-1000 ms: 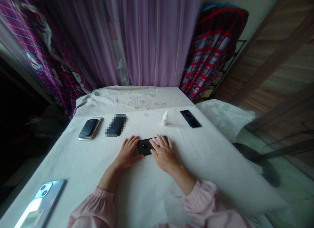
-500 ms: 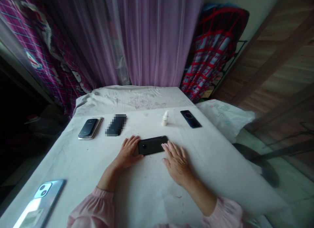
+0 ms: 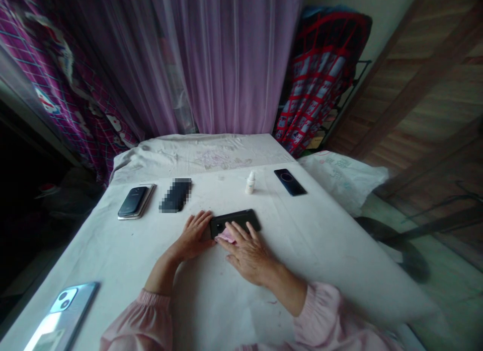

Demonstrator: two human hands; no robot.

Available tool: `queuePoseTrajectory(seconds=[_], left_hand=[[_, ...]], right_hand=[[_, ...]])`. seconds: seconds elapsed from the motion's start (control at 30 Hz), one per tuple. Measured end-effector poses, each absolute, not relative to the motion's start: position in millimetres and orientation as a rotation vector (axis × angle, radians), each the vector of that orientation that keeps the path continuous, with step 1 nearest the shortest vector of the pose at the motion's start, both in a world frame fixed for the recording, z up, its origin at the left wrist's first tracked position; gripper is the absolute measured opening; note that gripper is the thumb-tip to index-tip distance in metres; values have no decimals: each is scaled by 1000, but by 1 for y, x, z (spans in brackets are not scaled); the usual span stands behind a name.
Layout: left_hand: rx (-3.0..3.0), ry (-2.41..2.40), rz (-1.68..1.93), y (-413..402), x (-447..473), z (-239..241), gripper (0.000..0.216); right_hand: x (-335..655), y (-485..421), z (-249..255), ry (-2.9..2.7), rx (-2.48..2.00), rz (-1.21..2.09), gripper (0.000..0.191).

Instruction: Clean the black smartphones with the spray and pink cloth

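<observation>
A black phone lies back-up on the white-covered table, camera end to the left. My left hand rests beside its left end, fingers curled against the edge and holding it still. My right hand lies over the phone's near left part, fingers flat, pressing a small pink cloth onto it.
At the far side stand a small white dropper bottle and a dark phone. Far left lie a stacked dark phone and a blurred dark item. A light blue phone lies near left. Purple curtains hang behind.
My right hand slid with the pink cloth from the phone's right end to its left part. The left hand stayed at the phone's left end.
</observation>
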State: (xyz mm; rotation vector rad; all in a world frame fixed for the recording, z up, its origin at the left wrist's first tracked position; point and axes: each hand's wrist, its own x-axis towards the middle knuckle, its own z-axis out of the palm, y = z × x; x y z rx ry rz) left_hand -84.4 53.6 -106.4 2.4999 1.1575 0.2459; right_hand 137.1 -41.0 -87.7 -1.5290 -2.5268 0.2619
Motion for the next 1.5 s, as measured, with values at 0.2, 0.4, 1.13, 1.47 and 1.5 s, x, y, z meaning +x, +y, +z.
queuePoseTrajectory(seconds=[0.2, 0.4, 1.13, 1.47, 1.5], left_hand=[[2482, 1190, 227, 53, -81, -104, 74], [2467, 1193, 209, 52, -81, -103, 73], [2478, 1194, 252, 51, -79, -106, 73], [2499, 1251, 392, 50, -79, -116, 73], [2499, 1244, 387, 50, -79, -116, 73]], right_hand=[[183, -56, -92, -2432, -1751, 217, 52], [206, -63, -100, -2334, -1936, 88, 55], [184, -21, -106, -2119, -2101, 98, 51], [178, 8, -97, -2031, -2128, 113, 46], [175, 10, -97, -2046, -2098, 114, 46]])
